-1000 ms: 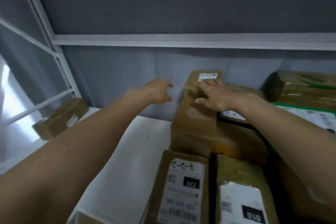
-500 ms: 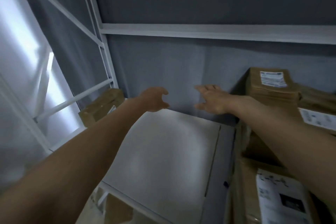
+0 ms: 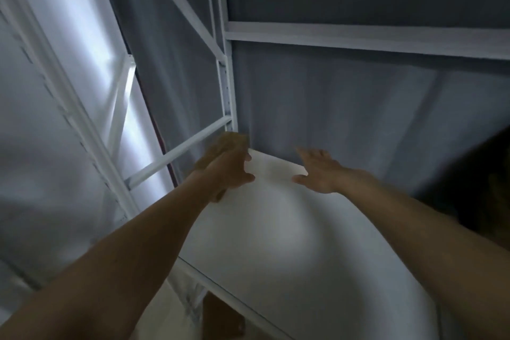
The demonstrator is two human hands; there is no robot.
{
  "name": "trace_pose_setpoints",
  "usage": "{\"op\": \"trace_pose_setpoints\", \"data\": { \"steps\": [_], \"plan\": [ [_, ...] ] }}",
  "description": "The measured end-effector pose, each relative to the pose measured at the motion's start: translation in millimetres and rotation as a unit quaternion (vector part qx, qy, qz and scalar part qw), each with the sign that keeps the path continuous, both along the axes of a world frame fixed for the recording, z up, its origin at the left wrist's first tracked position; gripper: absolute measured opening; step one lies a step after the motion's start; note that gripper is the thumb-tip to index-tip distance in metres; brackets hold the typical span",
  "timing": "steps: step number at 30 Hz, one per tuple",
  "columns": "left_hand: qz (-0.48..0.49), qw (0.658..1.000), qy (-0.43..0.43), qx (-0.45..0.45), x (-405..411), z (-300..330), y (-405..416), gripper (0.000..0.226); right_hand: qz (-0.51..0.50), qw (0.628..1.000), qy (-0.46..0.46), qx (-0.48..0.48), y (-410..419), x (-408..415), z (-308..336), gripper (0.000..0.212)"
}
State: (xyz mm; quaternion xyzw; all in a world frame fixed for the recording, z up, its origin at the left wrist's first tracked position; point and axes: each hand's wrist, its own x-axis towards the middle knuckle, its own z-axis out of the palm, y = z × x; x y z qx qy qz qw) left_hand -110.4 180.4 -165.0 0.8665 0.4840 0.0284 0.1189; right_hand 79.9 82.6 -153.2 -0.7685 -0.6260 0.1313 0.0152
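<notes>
Centre of frame: a brown cardboard box (image 3: 226,143) sits in the far left corner of the white shelf board (image 3: 289,229), against the rack upright (image 3: 227,91) and the grey backing sheet (image 3: 345,107). The left hand (image 3: 230,171) overlaps the box's near side, fingers loosely curved and thumb apart, with no grip evident; contact cannot be confirmed. The right hand (image 3: 321,171), right of centre, is well apart from the box, above the board, with fingers spread and holding nothing. The frame is blurred.
</notes>
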Motion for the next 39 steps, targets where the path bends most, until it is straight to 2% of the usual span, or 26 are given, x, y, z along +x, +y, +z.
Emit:
{"op": "trace_pose_setpoints", "data": {
  "steps": [5,8,10,13,17,20,24,27,30,33,34,36,37,39],
  "plan": [
    [0.068,0.994,-0.038,-0.080,-42.9,-15.1,44.2,0.037,0.028,0.999,0.006,-0.040,55.4,-44.1,-31.4,0.080],
    [0.105,0.991,-0.039,-0.074,-56.2,-25.3,65.9,0.046,0.039,0.997,0.026,-0.066,83.6,-65.9,-47.5,0.079],
    [0.120,0.985,-0.049,-0.117,-57.9,-41.1,85.7,0.041,0.047,0.996,0.034,-0.073,100.1,-77.3,-58.6,0.079],
    [0.128,0.984,-0.015,-0.123,-59.8,-71.6,119.8,0.057,0.050,0.994,0.048,-0.087,122.7,-90.4,-75.7,0.079],
    [0.128,0.986,-0.042,-0.095,-61.7,-94.1,141.5,0.100,0.045,0.992,0.061,-0.098,145.2,-101.3,-94.1,0.079],
    [0.139,0.982,-0.067,-0.105,-61.2,-133.4,169.8,0.113,0.039,0.991,0.080,-0.097,157.6,-103.5,-103.1,0.077],
    [0.156,0.975,-0.090,-0.127,-57.8,-134.9,168.9,0.125,0.020,0.990,0.107,-0.089,168.5,-101.1,-114.5,0.075],
    [0.185,0.968,-0.096,-0.139,-54.2,-125.6,161.2,0.110,0.003,0.988,0.121,-0.092,172.7,-98.4,-123.9,0.073],
    [0.192,0.965,-0.101,-0.148,-49.8,-125.7,158.0,0.105,-0.013,0.984,0.145,-0.098,175.5,-96.4,-132.2,0.072],
    [0.190,0.958,-0.124,-0.176,-39.3,-131.0,154.1,0.082,-0.035,0.977,0.183,-0.105,176.5,-92.7,-139.0,0.074],
    [0.198,0.952,-0.129,-0.193,-35.3,-132.5,151.0,0.085,-0.042,0.974,0.196,-0.104,176.3,-91.1,-140.7,0.077],
    [0.194,0.949,-0.103,-0.227,-29.7,-132.6,140.4,0.118,-0.056,0.968,0.224,-0.098,174.1,-87.5,-144.0,0.088],
    [0.177,0.953,-0.084,-0.230,-28.1,-135.0,138.2,0.127,-0.063,0.965,0.237,-0.092,172.1,-85.5,-145.0,0.093],
    [0.150,0.951,-0.077,-0.260,-26.9,-140.3,137.7,0.133,-0.080,0.959,0.258,-0.079,168.3,-80.0,-147.5,0.094]
  ]
}}
